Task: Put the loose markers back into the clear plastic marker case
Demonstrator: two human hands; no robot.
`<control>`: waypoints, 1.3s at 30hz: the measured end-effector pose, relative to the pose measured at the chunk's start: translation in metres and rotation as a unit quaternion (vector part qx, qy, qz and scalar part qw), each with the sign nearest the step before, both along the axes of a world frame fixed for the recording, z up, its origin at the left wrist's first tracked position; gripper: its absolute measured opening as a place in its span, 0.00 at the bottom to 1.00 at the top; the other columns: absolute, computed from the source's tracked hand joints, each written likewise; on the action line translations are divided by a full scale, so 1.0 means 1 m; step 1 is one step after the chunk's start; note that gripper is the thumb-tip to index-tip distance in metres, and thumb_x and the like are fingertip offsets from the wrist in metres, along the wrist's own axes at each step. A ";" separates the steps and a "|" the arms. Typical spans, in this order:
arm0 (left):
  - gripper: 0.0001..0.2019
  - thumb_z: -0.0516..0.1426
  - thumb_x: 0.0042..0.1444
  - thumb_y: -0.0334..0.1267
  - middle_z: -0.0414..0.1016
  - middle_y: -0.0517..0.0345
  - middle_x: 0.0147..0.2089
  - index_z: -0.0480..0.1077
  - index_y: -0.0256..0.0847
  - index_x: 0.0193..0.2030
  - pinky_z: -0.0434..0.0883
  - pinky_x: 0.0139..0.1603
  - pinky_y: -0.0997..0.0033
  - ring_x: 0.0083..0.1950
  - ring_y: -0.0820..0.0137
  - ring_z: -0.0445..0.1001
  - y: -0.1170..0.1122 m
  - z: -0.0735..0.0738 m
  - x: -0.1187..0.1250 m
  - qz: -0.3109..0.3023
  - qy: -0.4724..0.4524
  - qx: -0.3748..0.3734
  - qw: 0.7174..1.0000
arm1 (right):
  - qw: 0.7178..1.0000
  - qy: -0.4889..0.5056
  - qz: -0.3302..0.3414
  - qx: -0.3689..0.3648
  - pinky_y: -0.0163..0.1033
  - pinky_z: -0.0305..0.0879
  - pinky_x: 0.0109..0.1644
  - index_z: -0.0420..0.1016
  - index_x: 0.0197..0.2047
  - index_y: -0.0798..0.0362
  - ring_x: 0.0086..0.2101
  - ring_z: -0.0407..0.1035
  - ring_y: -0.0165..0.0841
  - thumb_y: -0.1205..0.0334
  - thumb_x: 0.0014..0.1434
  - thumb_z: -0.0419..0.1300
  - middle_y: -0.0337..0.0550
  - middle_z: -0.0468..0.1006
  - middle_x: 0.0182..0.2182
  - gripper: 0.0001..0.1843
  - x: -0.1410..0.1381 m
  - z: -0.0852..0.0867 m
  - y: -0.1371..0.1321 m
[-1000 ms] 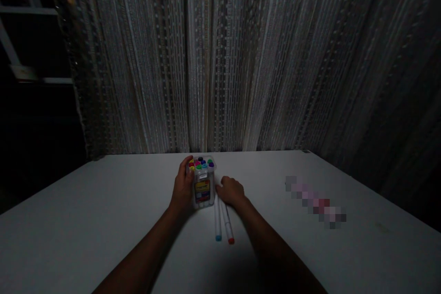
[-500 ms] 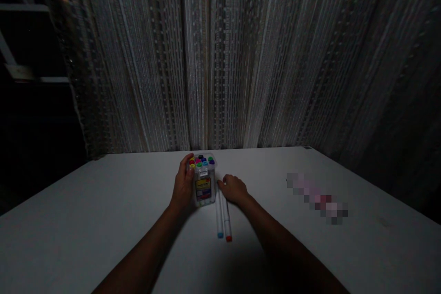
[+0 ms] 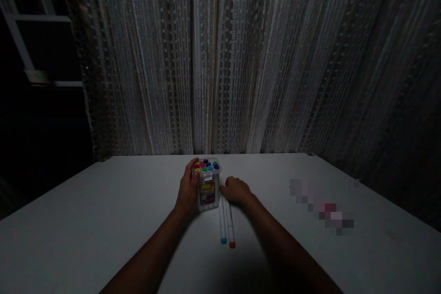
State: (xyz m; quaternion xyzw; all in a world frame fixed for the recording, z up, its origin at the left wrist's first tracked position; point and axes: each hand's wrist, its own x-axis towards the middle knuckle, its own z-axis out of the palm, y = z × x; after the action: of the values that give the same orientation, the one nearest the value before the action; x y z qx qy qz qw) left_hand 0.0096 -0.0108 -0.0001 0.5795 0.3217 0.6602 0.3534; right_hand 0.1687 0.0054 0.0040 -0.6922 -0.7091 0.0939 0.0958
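Note:
My left hand (image 3: 189, 189) is wrapped round the left side of a clear plastic marker case (image 3: 207, 194), which stands upright on the table. Caps of several colours show at its top, and a yellow and dark label is on its front. Just right of the case, two white markers lie side by side: one with a blue end (image 3: 223, 227) and one with an orange-red end (image 3: 231, 232), both ends towards me. My right hand (image 3: 237, 190) is closed, its fingertips at the far ends of these markers. Those ends are partly hidden by the fingers.
All of this rests on a white table (image 3: 120, 202). To the right lies a pixelated pinkish object (image 3: 322, 204) whose kind I cannot make out. A striped string curtain (image 3: 220, 64) hangs behind the table's far edge. The room is dim, with a dark framed panel (image 3: 48, 50) at the left.
The whole view has shifted slightly, so everything appears a little further right and lower. Both hands keep their places at the case and the markers.

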 end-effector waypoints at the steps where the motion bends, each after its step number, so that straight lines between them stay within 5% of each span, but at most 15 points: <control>1: 0.28 0.51 0.52 0.58 0.73 0.51 0.45 0.61 0.40 0.53 0.70 0.43 0.66 0.43 0.63 0.74 0.001 -0.001 0.000 0.002 0.000 0.001 1.000 | 1.000 0.012 -0.011 0.004 0.42 0.63 0.42 0.71 0.45 0.56 0.44 0.70 0.43 0.52 0.55 0.50 0.55 0.75 0.44 0.21 0.000 -0.011 -0.001; 5: 0.29 0.50 0.52 0.59 0.73 0.51 0.44 0.62 0.40 0.53 0.70 0.42 0.66 0.43 0.63 0.73 0.002 -0.002 -0.001 0.010 0.013 0.012 1.000 | 0.998 0.040 -0.019 0.047 0.41 0.62 0.43 0.71 0.46 0.54 0.45 0.70 0.41 0.52 0.57 0.48 0.52 0.76 0.43 0.20 0.002 -0.031 -0.006; 39: 0.26 0.50 0.53 0.57 0.72 0.52 0.43 0.62 0.39 0.51 0.70 0.40 0.68 0.41 0.65 0.73 0.004 -0.002 -0.001 0.042 0.034 0.038 0.998 | 0.997 0.040 0.011 0.062 0.39 0.61 0.41 0.73 0.43 0.52 0.42 0.71 0.39 0.58 0.57 0.48 0.50 0.77 0.41 0.17 0.005 -0.033 -0.009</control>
State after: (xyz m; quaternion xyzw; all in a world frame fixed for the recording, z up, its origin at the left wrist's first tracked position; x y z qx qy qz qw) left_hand 0.0089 -0.0066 -0.0023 0.6004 0.3322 0.6664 0.2917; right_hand 0.1739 -0.0033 -0.0290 -0.6729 -0.7168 0.0785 0.1651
